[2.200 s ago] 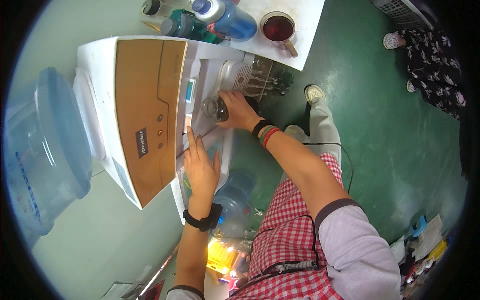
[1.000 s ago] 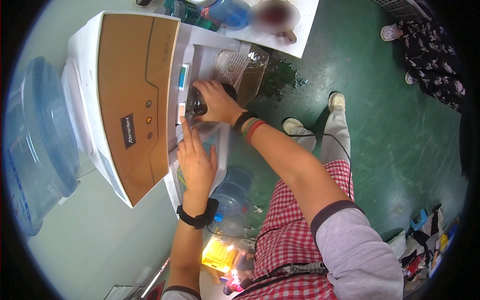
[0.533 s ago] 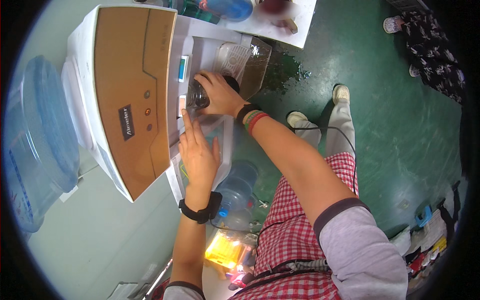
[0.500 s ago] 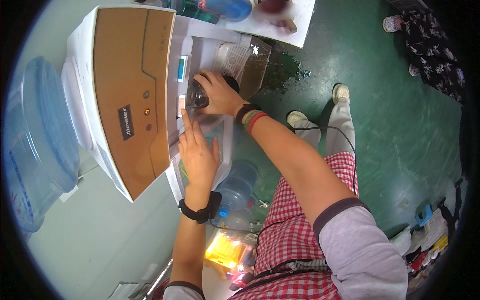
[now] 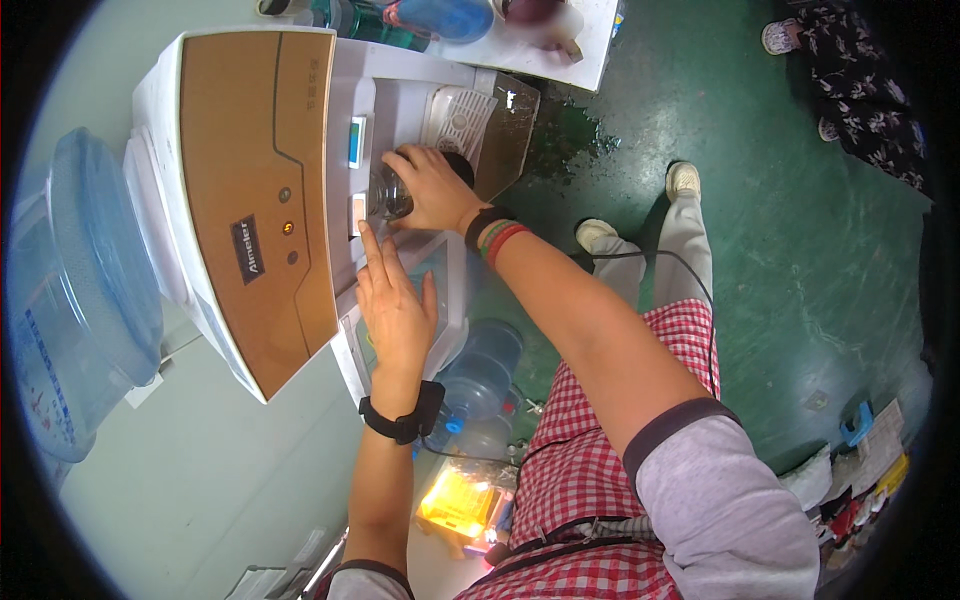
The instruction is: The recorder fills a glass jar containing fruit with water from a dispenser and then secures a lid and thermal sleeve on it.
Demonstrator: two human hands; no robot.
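Note:
A water dispenser (image 5: 230,130) with a brown front panel and white casing stands at my left. My right hand (image 5: 437,192) is wrapped around a clear cup (image 5: 388,192) with a dark lower part, held in the dispenser's bay beside the taps. Much of the cup is hidden by my fingers. With its fingers stretched out, my left hand (image 5: 395,305) holds nothing. Its index fingertip touches the tap lever with a pale pink face (image 5: 358,212). Apart from both hands is the other tap lever, faced in blue (image 5: 356,142).
A large blue water bottle (image 5: 100,300) sits on the dispenser. The perforated drip tray (image 5: 455,120) is beyond my right hand. Bottles (image 5: 440,15) stand on a white table (image 5: 592,60). More water bottles (image 5: 480,370) are low down. Another person (image 5: 860,100) stands far right, past a wet floor patch (image 5: 570,145).
The view has shifted slightly, with the dispenser appearing a little farther left and its top lower. Both hands keep the same hold and contact.

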